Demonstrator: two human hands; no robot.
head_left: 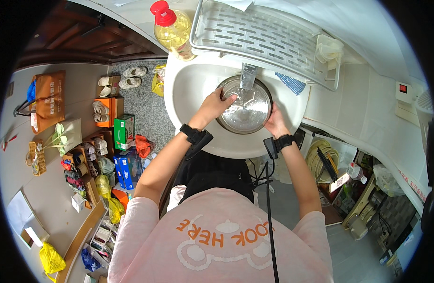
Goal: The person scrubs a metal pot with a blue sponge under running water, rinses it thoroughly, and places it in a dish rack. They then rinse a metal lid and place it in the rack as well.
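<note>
Under the tap (pixel 247 77) in a white washbasin (pixel 191 89), I hold a round, shiny silver vessel or lid (pixel 247 113) with a darker rim; I cannot tell which it is. Water appears to run onto its wet, glinting surface. My left hand (pixel 216 104) grips its upper left edge, the thumb reaching over the inside. Opposite, my right hand (pixel 276 121) closes on the right edge, with its fingers partly hidden beneath. A black band with a small device sits on each wrist.
Behind the basin stands a grey slotted rack (pixel 259 40) with a white cup (pixel 329 48). A red-topped bottle of yellow liquid (pixel 175 33) stands at the left, and a blue cloth (pixel 291 83) lies at the right rim. A black cable (pixel 270 221) hangs down my front.
</note>
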